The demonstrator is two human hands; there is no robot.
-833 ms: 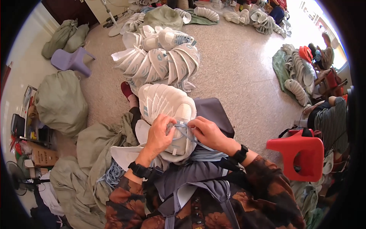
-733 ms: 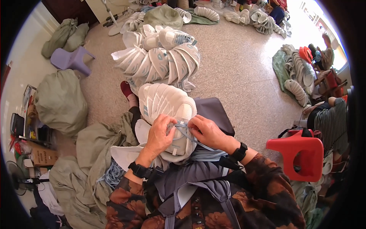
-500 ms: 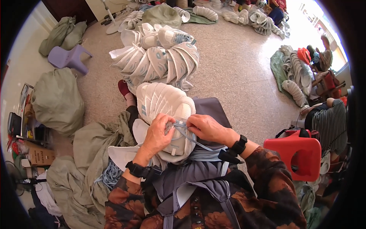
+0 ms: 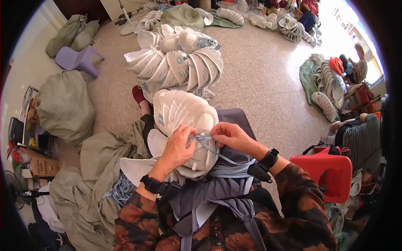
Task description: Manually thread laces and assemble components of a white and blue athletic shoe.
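On my lap lies a white and grey shoe upper (image 4: 202, 162), its tongue toward me, at the end of a row of nested shoe uppers (image 4: 178, 109). A light-blue shoelace (image 4: 226, 158) runs through its eyelets and trails toward my right. My left hand (image 4: 181, 145) is at the upper's left side, thumb and fingers pinched on the lace. From the right, my right hand (image 4: 233, 136) pinches the same lace near the top eyelets. The fingertips partly hide the lacing. A bundle of blue laces (image 4: 230, 170) lies across my lap, under my right wrist.
A tangle of blue laces (image 4: 122, 190) rests on green cloth (image 4: 79, 201) at my left. A large heap of shoe uppers (image 4: 180, 69) is on the floor ahead. A red stool (image 4: 337, 173) stands at right, a purple chair (image 4: 77, 62) far left. Other people sit at right.
My hands stay at the lacing with small finger movements; the right hand has shifted slightly rightward. The whole view has moved a little.
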